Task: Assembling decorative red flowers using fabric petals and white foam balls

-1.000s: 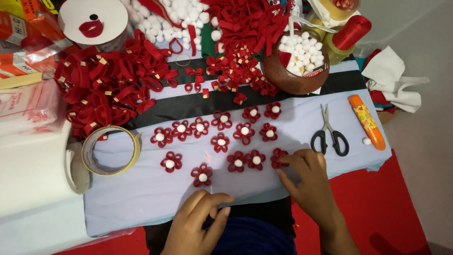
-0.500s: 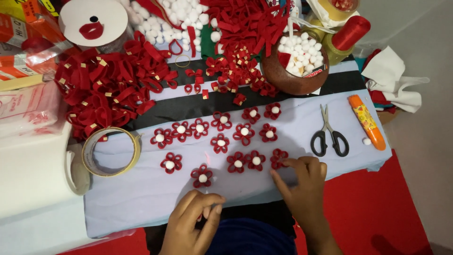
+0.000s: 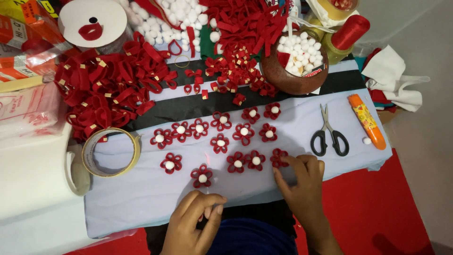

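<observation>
Flowers of red felt loops lie in loose rows on the pale cloth point(image 3: 141, 198) that covers the counter. The one in hand, a bare flower point(image 3: 278, 157), sits at the 3 o'clock end of the lower row. The right hand point(image 3: 302, 189) comes in from 5 o'clock and pinches its near edge between bent fingertips. The left hand point(image 3: 193, 222), at 6 o'clock, has its fingers curled in against the thumb; whether it holds anything I cannot tell. To handle this flower well, the grip should probably stay light and on the outer loops, so the petals keep their round shape and the neighbour point(image 3: 256, 160) at its 9 o'clock is not nudged. I count fourteen flowers: thirteen with a white pompom centre and one, the held one, without. At 3 o'clock lie one pair of scissors point(image 3: 330, 137), one orange glue tube point(image 3: 367, 120) and one stray pompom point(image 3: 367, 140). One tape ring point(image 3: 111, 152) lies at 9 o'clock, and one bowl point(image 3: 283, 78) of pompoms stands at 1 o'clock.
</observation>
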